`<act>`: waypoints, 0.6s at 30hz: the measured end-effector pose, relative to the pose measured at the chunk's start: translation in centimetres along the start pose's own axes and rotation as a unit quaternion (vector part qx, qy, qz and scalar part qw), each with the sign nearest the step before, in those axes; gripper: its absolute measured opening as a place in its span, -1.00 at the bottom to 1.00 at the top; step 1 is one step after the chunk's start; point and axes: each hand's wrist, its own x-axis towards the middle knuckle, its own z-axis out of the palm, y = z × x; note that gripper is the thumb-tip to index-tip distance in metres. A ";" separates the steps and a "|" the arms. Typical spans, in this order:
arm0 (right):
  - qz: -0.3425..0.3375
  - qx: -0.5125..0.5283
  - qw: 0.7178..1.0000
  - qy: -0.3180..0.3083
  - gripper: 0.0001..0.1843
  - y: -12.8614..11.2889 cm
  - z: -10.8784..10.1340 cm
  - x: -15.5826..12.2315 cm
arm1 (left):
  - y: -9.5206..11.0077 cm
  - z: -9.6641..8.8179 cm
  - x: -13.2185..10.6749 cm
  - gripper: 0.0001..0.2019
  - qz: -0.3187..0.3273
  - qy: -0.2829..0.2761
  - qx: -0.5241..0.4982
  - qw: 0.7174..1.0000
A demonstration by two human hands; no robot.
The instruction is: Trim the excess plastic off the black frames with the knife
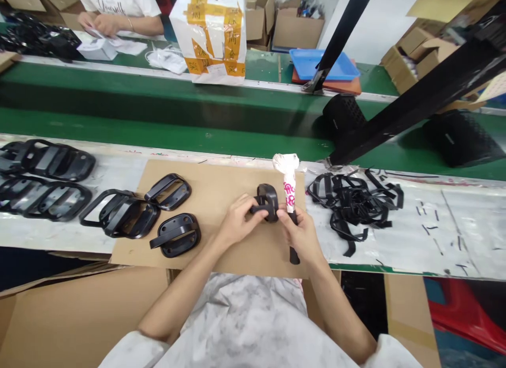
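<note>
My left hand (pixel 242 220) grips the left side of a black oval plastic frame (pixel 269 193), held just over a brown cardboard sheet (pixel 229 257). Closed around a hammer (pixel 290 186) is my right hand (pixel 300 231); the hammer stands nearly upright, its head wrapped in white plastic with pink marks. The right fingertips also reach the right edge of the frame. Two similar black frames with a strap-like bar across, one (pixel 169 191) behind the other (pixel 179 235), lie on the sheet's left part. A tangled pile of black plastic strips (pixel 358 202) lies right of the hammer.
Rows of black frames (pixel 55 199) line the bench at left. Short black scraps (pixel 429 228) lie at right. Black slanted posts (pixel 415 94) rise beyond the strips. Across the green conveyor (pixel 158 107) stand a taped box (pixel 213 36), a blue tray (pixel 324 65) and a person (pixel 118 15).
</note>
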 end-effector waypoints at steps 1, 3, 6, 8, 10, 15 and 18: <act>0.004 0.008 1.000 0.008 -0.50 0.0 -0.3 0.0 | -0.3 0.0 0.5 -0.63 -0.040 0.041 -0.034 0.998; 0.004 0.005 1.000 0.026 -0.51 0.2 -1.1 -0.1 | -1.0 -0.1 1.8 -0.54 -0.095 0.108 -0.114 0.983; -0.007 -0.054 0.998 0.024 -0.51 1.1 -2.2 -0.6 | -2.1 -0.2 3.7 -0.45 -0.108 0.136 -0.202 0.964; -0.012 -0.104 0.994 0.006 -0.45 2.0 -2.7 -1.1 | -2.6 0.1 4.6 -0.43 -0.099 0.121 -0.215 0.964; -0.008 -0.156 0.988 -0.017 -0.40 2.7 -3.2 -1.6 | -2.7 0.6 5.1 -0.43 -0.085 0.101 -0.203 0.970; -0.008 -0.248 0.968 -0.034 -0.37 2.9 -4.7 -2.2 | -2.5 1.0 5.1 -0.45 -0.065 0.086 -0.168 0.980; -0.036 -0.215 0.975 0.040 -0.37 2.5 -4.8 -2.3 | -2.3 0.8 4.9 -0.46 -0.066 0.088 -0.166 0.980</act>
